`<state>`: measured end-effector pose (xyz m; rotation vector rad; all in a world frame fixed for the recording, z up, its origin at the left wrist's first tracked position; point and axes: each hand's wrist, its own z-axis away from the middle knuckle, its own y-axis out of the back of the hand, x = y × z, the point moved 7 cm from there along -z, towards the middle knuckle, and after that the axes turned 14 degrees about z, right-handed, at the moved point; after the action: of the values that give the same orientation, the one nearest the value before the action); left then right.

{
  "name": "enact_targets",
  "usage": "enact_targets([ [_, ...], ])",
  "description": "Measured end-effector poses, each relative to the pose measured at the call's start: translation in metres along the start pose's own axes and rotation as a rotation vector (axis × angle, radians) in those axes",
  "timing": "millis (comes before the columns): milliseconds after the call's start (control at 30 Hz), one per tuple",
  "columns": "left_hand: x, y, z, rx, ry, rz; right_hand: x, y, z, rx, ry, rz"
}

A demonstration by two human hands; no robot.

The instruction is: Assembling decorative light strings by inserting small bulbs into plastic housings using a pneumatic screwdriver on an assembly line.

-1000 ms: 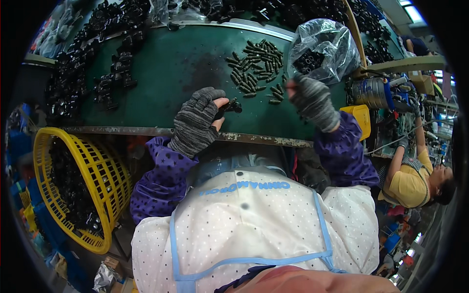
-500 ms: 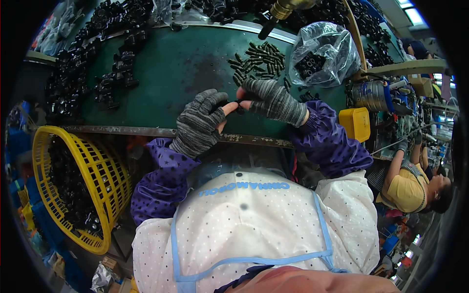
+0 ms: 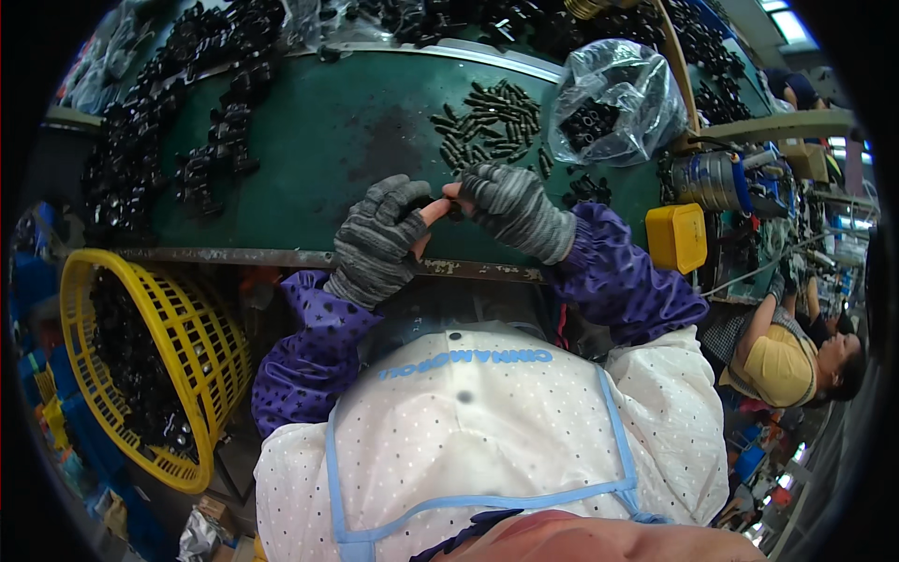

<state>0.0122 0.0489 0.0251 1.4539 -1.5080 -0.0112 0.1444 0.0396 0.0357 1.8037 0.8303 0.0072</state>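
My left hand (image 3: 379, 234), in a grey striped fingerless glove, is closed with thumb and forefinger pinching a small black part (image 3: 455, 212). The same kind of glove covers my right hand (image 3: 520, 211), whose fingertips close on that part from the other side. Both hands meet just above the near edge of the green bench (image 3: 309, 140). The fingers hide most of the part, so its shape is hard to make out. Just beyond my right hand lies a pile of small dark pins (image 3: 492, 122).
A clear plastic bag (image 3: 618, 103) of black parts stands at the back right, with loose black pieces (image 3: 588, 189) before it. Black assemblies (image 3: 201, 173) line the left. A yellow basket (image 3: 201, 365), a yellow box (image 3: 676, 238) and a co-worker (image 3: 787, 361) are nearby.
My right hand has turned, its fingers now bunched closer against the part. The brass-coloured fitting overhead has moved up, almost out of view. My left hand has barely moved.
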Motion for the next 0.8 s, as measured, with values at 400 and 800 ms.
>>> enact_targets([
  [400,0.002,0.001,0.002,-0.013,0.051,-0.012,0.131,0.050,0.042,-0.550,-0.677,0.903],
  [800,-0.017,0.008,-0.002,0.102,0.267,0.121,0.070,0.037,0.002,-0.398,-0.444,0.334],
])
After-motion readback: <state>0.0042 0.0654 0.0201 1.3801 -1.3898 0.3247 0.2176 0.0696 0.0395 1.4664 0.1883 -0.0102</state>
